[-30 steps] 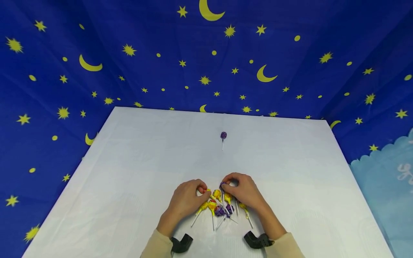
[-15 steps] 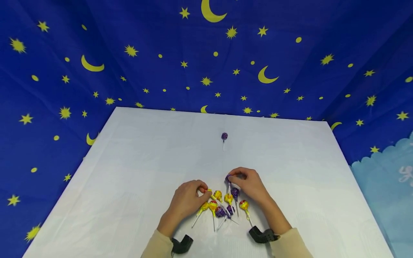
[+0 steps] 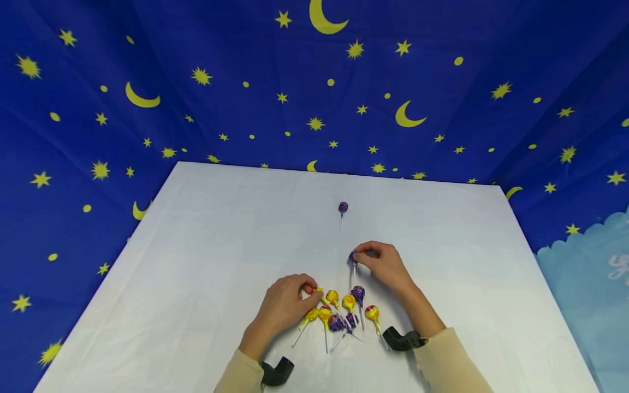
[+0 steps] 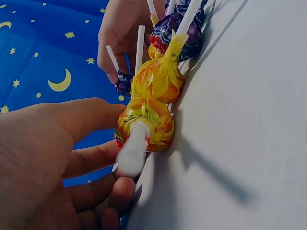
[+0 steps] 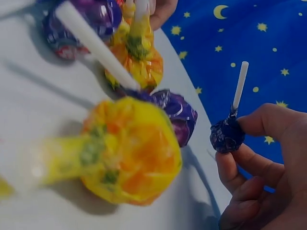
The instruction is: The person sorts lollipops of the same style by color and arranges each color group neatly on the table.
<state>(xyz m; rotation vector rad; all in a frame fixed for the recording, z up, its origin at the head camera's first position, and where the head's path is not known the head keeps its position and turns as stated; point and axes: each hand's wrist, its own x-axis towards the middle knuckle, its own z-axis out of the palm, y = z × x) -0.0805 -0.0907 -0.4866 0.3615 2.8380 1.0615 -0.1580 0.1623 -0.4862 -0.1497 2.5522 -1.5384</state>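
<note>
My right hand pinches a purple-wrapped lollipop by its candy head between thumb and fingers, its white stick pointing back toward me. It is beyond the loose group of lollipops in the head view. My left hand is at the group's left side, thumb and fingertips around the head of a yellow lollipop. In the left wrist view a nearer yellow lollipop hides most of that one. Several yellow lollipops and purple lollipops lie between the hands, some sticks crossing.
One purple lollipop lies alone toward the far side of the white table, stick toward me. A black wrist mount is on the right wrist, another black mount on the left. A blue star-patterned curtain stands behind the table.
My right hand has carried the purple lollipop away from the group, forward and slightly right, uncovering the lollipops beneath it. The left hand has stayed in place.
</note>
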